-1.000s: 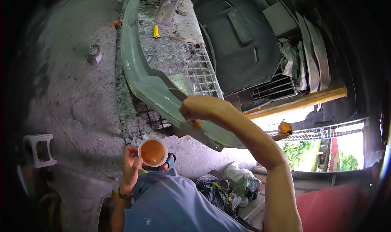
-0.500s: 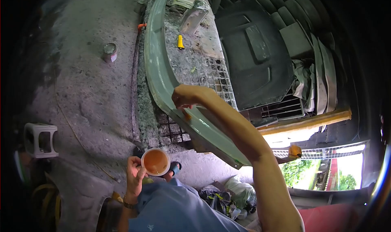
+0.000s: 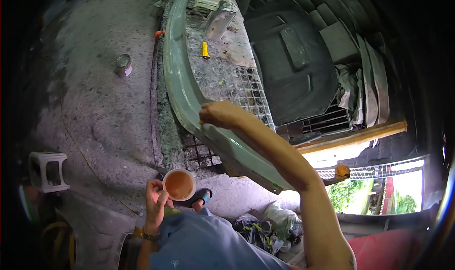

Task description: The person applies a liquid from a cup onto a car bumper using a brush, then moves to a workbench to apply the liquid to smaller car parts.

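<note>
Pinching a round translucent plastic cup [image 3: 194,190] of orange-brown liquid [image 3: 178,184] with my left hand [image 3: 155,200], I curl my right hand [image 3: 215,113] over a long glossy pale-green strip [image 3: 178,71] on the grey bench [image 3: 213,73]; whether it grips anything I cannot tell; I'm likely working the strip, and moving on calls for a level cup
</note>
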Demonstrator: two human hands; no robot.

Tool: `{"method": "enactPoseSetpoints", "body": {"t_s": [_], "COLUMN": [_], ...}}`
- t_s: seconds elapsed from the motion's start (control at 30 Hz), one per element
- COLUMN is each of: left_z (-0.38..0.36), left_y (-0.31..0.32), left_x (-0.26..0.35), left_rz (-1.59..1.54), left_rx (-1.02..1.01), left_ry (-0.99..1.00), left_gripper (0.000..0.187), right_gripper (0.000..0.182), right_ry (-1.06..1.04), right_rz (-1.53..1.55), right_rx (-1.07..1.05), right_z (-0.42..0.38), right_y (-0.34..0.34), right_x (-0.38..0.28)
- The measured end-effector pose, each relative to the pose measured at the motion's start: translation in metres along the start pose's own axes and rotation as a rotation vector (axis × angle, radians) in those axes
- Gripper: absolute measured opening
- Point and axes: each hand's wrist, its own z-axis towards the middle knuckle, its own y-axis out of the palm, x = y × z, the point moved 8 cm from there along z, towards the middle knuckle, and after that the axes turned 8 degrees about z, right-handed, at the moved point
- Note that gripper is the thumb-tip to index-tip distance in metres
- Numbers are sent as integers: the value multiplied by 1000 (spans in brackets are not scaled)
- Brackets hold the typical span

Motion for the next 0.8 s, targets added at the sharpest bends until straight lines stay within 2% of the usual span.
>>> {"method": "enactPoseSetpoints", "body": {"t_s": [0.23, 0.3, 0.53, 0.6, 0.7, 0.8], "left_z": [5, 4, -4, -5, -4, -4], "left_y": [28, 40, 72, 76, 82, 86], "left_x": [-7, -8, -19, -23, -29, -27], "left_rz": [60, 36, 27, 22, 48, 20], "left_rx": [-80, -92, -189, -179, -243, -269], "left_ry": [31, 103, -7, -14, 9, -43], "left_gripper": [45, 44, 44, 47, 51, 47], "right_gripper": [18, 18, 19, 16, 13, 14], "right_ry": [190, 242, 586, 622, 786, 684], "right_rz": [24, 21, 133, 153, 79, -18], "right_rx": [-76, -74, -61, -46, -256, -255], "right_z": [-138, -179, -303, -323, -333, -289], "right_y": [-7, -11, -35, -44, -48, -46], "right_x": [-42, -52, -76, -81, -78, -72]}}
